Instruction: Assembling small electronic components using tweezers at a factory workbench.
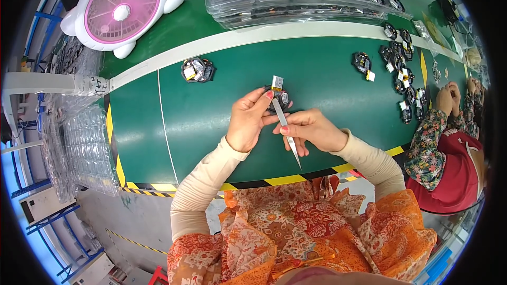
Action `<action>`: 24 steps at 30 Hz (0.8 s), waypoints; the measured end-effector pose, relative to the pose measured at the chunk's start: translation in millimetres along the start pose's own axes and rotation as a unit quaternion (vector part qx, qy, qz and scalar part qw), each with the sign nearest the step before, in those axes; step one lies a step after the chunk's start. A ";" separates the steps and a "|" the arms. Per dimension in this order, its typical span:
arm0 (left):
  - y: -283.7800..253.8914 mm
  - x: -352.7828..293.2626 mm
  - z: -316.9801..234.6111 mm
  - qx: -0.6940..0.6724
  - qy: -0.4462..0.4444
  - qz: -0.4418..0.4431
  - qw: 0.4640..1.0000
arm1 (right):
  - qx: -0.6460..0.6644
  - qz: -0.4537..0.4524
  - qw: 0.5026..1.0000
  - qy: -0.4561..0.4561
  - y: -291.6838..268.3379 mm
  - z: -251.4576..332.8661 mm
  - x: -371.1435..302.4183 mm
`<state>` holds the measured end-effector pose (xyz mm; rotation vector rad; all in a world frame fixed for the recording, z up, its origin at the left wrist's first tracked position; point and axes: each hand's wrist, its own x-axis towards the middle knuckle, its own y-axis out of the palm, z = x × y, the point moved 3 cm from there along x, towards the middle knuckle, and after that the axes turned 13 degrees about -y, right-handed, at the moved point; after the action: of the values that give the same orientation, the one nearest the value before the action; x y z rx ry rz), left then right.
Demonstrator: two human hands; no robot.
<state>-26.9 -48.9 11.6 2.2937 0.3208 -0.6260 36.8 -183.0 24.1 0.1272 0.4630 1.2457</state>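
Note:
Near the middle of the green bench, my left hand (247, 120) is closed on a small round black electronic module (284, 97), its thumb pressing on the top. A small silver battery (277, 83) with a yellow strip sticks up from the module's far side. My right hand (315, 129) grips metal tweezers (280, 114) between thumb and fingers. Their blunt end rests at the module, while the pointed end slants down toward me. Fingers partly cover the module, so its underside is hidden.
A cluster of similar modules (397, 63) lies to the right, a single one (362, 62) beside it, and more sit at left (197, 69). Stacked clear trays (296, 0) and a pink-white fan (122, 12) stand beyond the pale rail. A co-worker's hands (449, 98) are at far right.

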 end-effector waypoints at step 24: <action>2.7 -2.8 3.8 0.050 0.007 0.025 0.998 | 0.001 -0.052 0.998 -0.022 1.0 -3.4 -0.2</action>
<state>-29.5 -53.6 12.2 2.3945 0.2425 -0.6119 34.5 -183.4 21.4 0.1299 0.4279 1.1393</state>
